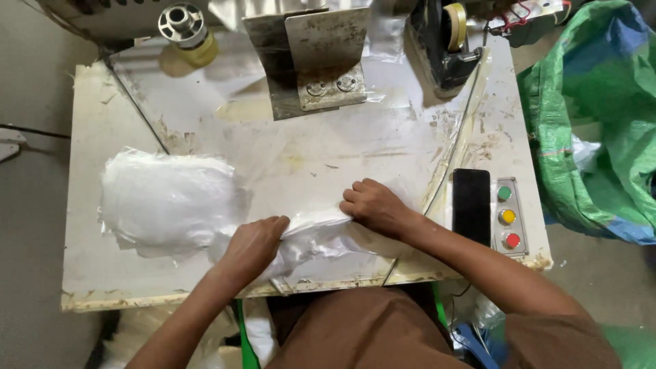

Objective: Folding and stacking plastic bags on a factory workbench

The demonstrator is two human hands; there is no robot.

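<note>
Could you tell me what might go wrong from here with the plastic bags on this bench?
The stack of bags is loose and rumpled, so it might slide as the left hand pulls film beside it. The right hand works close to the phone, which could be nudged toward the table edge.

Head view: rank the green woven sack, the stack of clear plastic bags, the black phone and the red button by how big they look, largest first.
1. Green woven sack, though partly out of frame.
2. Stack of clear plastic bags.
3. Black phone.
4. Red button, about the same size as the yellow and green buttons above it.
</note>
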